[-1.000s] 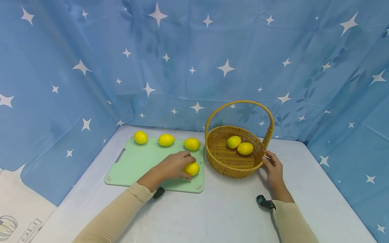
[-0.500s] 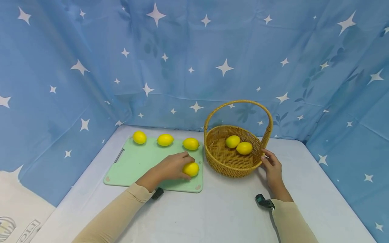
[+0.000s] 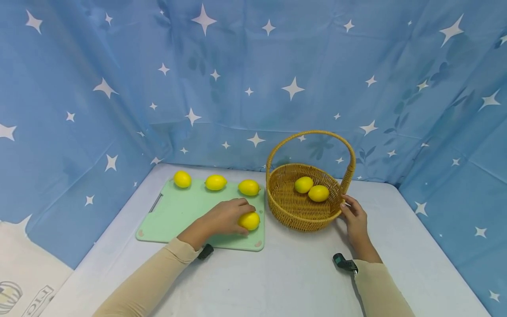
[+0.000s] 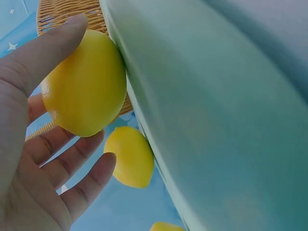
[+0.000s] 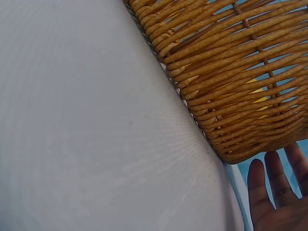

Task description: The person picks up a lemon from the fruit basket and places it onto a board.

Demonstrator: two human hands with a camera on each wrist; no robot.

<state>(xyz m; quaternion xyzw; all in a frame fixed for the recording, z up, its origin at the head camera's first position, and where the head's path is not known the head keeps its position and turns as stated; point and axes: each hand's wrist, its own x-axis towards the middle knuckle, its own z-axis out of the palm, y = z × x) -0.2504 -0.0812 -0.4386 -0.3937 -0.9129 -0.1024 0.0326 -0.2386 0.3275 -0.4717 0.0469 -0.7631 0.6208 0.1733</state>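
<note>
My left hand (image 3: 225, 217) holds a yellow lemon (image 3: 250, 221) at the right part of the pale green cutting board (image 3: 186, 209). In the left wrist view the thumb lies on one side of this lemon (image 4: 89, 86) and fingers on the other; the lemon touches the board. My right hand (image 3: 358, 226) grips the right rim of a wicker basket (image 3: 303, 223) near the handle's base. Three straight fingers show against the basket's wall (image 5: 231, 82) in the right wrist view; the thumb is hidden there. Two lemons lie in the basket, a left one (image 3: 303, 185) and a right one (image 3: 318, 193).
Along the board's far edge lie three more lemons: a left one (image 3: 182, 179), a middle one (image 3: 215, 182) and a right one (image 3: 249, 187). A white cloth covers the table (image 3: 293, 277). Behind it hangs a blue curtain (image 3: 222, 105) with white stars. The basket's tall handle (image 3: 313, 132) arches upward.
Both hands keep their places, the left on the lemon and the right at the basket. Only a slight shift of the whole head view shows.
</note>
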